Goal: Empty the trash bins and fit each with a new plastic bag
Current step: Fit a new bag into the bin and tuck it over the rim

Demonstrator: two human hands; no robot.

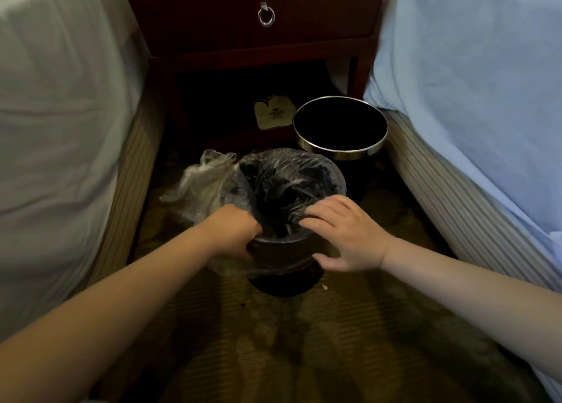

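Gripping the near-left rim of the front bin with the left hand: fingers curled down inside the mouth, thumb outside on the wall, clear bag clamped to the rim between them. Resting the right hand on the near-right rim, fingers spread and fairly straight over the plastic, thumb pointing down along the outside wall. Bag lining the mouth of that bin, folded over the far and right edges, crumpled and glinting inside (contents, if any, too dark to tell). Loose bunch of the same plastic spilling over the left side toward the carpet. Bin standing upright on the carpet between the left bed and the right bed. Just behind it and to the right, a second bin with a bare shiny metal rim, upright, inside only black. Farther back, a dark wooden nightstand with a ring pull on its drawer, and pale slippers in the open space underneath.
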